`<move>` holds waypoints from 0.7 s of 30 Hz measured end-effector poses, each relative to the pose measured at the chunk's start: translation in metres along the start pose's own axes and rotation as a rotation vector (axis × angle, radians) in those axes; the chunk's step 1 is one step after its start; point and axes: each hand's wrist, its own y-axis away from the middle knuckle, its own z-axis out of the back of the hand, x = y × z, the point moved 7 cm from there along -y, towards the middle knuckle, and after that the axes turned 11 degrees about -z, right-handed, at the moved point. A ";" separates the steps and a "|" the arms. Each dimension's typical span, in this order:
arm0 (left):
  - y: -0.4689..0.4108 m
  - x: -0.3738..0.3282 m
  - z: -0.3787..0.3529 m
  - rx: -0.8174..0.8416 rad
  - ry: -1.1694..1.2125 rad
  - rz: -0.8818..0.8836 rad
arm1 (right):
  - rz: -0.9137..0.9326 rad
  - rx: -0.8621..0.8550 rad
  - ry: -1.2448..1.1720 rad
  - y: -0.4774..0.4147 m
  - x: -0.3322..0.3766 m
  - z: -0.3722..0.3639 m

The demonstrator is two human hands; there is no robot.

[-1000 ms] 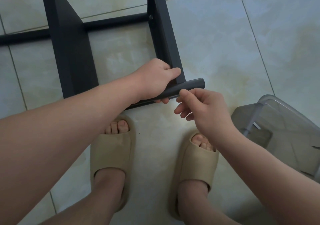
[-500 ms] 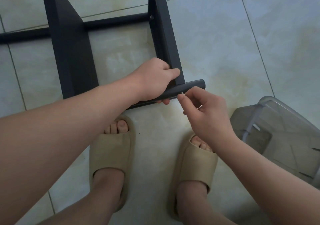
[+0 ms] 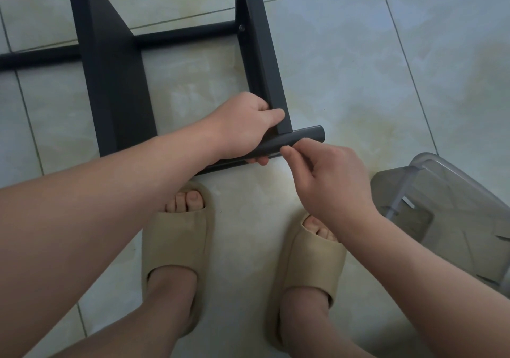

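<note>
- 2 bare forearms, 2 hands and 2 feet are seen from above, over a pale tiled floor (image 3: 358, 68).
- A dark tube (image 3: 306, 135) is held roughly level, running left to right, at the near corner of a dark frame (image 3: 116, 82) made of bars and flat panels.
- The left hand (image 3: 248, 126) is clenched round the tube. Its fingers are wrapped underneath, with the fingertips showing below the tube's lower edge. Its thumb is laid over the top and pressed against the foot of the frame's upright bar (image 3: 265, 54).
- The tube's right end is left free and projects a little past that upright bar.
- The right hand (image 3: 331, 181) is set against the tube's near side, just beside the left hand.
- The right thumb and forefinger are pinched together, with their tips touching the tube. The other 3 fingers are curled loosely toward the palm.
- Whether anything small is held in that pinch cannot be told, since the fingertips hide it.
- 2 beige slippers are worn: the left slipper (image 3: 176, 236) is seen beside the left forearm, and the right slipper (image 3: 309, 258) is partly covered by the right wrist.
- A clear plastic container (image 3: 447, 208) is seen on the floor at the right, near the right forearm and well apart from the frame.
</note>
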 end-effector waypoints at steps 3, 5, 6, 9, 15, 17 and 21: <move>0.000 0.000 0.000 -0.010 0.010 0.002 | -0.008 0.051 0.055 -0.004 -0.001 0.000; 0.001 0.000 0.001 -0.025 0.025 0.005 | -0.071 0.090 -0.022 -0.006 -0.004 -0.002; 0.001 0.000 0.001 -0.029 0.026 0.005 | -0.107 0.110 -0.076 -0.007 -0.006 -0.003; 0.001 0.000 0.001 -0.027 0.025 0.000 | -0.187 0.112 -0.136 -0.010 -0.013 -0.003; 0.002 0.002 0.001 -0.014 0.008 0.004 | -0.229 -0.020 -0.015 -0.025 -0.030 0.017; 0.002 0.002 0.000 -0.013 0.001 0.005 | -0.172 0.037 -0.040 -0.026 -0.029 0.015; 0.002 0.002 0.002 -0.027 -0.014 0.006 | -0.085 0.050 -0.049 -0.025 -0.025 0.012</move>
